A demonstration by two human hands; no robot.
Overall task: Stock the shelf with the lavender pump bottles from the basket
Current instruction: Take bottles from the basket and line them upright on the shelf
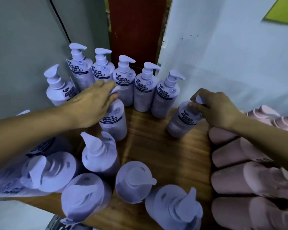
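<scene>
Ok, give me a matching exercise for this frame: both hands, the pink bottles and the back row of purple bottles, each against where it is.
1 left hand
2 right hand
3 pink bottles
4 back row of purple bottles

A along the right edge of the shelf
B grips the pump of the middle bottle
C standing at the back of the shelf
D grips the pump of the right bottle

Pairs: 1-B, 2-D, 3-A, 4-C

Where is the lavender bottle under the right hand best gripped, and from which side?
At the narrow pump neck, from above: the bottle stands pump-up on the wooden shelf, pink bottles crowd its right side, and the right hand pinches there.
</scene>
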